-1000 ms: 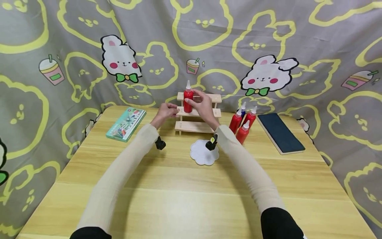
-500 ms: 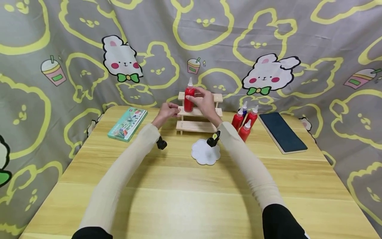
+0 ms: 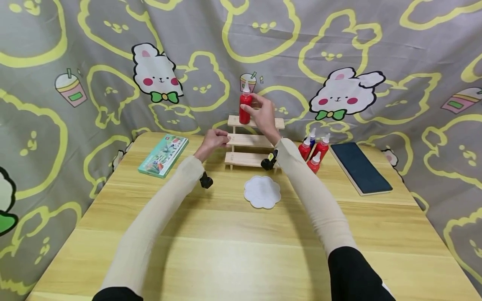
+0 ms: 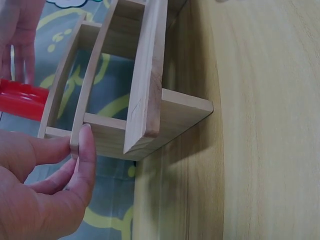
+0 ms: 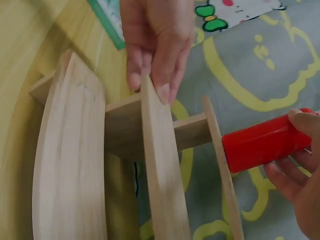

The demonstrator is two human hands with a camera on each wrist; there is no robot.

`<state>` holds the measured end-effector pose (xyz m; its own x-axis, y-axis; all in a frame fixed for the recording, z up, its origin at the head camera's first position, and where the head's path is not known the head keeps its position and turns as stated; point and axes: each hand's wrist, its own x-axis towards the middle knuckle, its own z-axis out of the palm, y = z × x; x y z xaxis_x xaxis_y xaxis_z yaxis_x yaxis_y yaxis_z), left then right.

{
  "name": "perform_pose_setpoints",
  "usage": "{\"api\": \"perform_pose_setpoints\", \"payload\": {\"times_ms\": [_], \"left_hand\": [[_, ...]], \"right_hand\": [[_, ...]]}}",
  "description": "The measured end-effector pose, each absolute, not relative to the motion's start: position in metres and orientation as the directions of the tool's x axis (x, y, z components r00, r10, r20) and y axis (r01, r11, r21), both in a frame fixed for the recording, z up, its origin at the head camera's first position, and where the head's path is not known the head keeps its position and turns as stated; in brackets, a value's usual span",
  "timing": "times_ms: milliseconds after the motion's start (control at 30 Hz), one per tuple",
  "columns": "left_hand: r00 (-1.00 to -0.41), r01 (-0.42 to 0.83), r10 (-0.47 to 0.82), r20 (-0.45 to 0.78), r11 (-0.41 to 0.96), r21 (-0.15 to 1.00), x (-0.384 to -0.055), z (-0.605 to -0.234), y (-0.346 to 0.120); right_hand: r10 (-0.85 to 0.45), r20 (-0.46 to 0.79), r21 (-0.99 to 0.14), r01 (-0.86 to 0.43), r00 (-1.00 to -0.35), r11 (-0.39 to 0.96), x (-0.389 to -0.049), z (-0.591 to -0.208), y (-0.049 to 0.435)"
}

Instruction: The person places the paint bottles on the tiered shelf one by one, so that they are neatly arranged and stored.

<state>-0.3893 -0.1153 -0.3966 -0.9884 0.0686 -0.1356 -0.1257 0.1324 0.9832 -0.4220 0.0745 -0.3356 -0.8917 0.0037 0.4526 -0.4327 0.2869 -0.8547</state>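
A small wooden three-tier shelf [image 3: 249, 158] stands at the back of the table. My left hand [image 3: 213, 141] pinches the left end of its middle tier between thumb and fingers, plain in the left wrist view [image 4: 55, 185]. With thumb and fingers my right hand [image 3: 265, 115] grips a red squeeze bottle [image 3: 245, 109] with a white pointed nozzle. The bottle is upright, its base right at the top tier [image 5: 220, 145] near the left end. In the right wrist view the red body [image 5: 265, 142] meets that tier's surface.
Several more bottles stand right of the shelf: red ones [image 3: 321, 149] and a blue one [image 3: 311, 140] behind. A dark notebook [image 3: 359, 167] lies farther right. A white scalloped coaster [image 3: 262, 192] lies in front, a green illustrated box [image 3: 163, 156] to the left. A patterned curtain [image 3: 211, 37] hangs behind.
My right hand has lifted the red bottle from the middle tier up to the top tier. My left hand keeps its pinch on the middle tier's end.
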Motion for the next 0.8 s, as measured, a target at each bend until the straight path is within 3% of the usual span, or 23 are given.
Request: {"api": "perform_pose_setpoints", "payload": {"times_ms": [300, 600, 800], "left_hand": [[-0.989, -0.126, 0.059, -0.135, 0.131, 0.983, -0.389, -0.398, -0.116], [-0.99, -0.114, 0.072, -0.123, 0.126, 0.986, -0.388, -0.395, -0.112], [-0.989, -0.119, 0.073, -0.131, 0.146, 0.982, -0.388, -0.395, -0.114]], "right_hand": [[0.011, 0.46, -0.847, -0.435, -0.888, 0.306, -0.426, -0.34, 0.071], [-0.011, 0.384, -0.858, -0.361, -0.923, 0.366, -0.415, -0.332, 0.085], [-0.042, 0.454, -0.828, -0.438, -0.89, 0.349, -0.396, -0.319, 0.097]]}}
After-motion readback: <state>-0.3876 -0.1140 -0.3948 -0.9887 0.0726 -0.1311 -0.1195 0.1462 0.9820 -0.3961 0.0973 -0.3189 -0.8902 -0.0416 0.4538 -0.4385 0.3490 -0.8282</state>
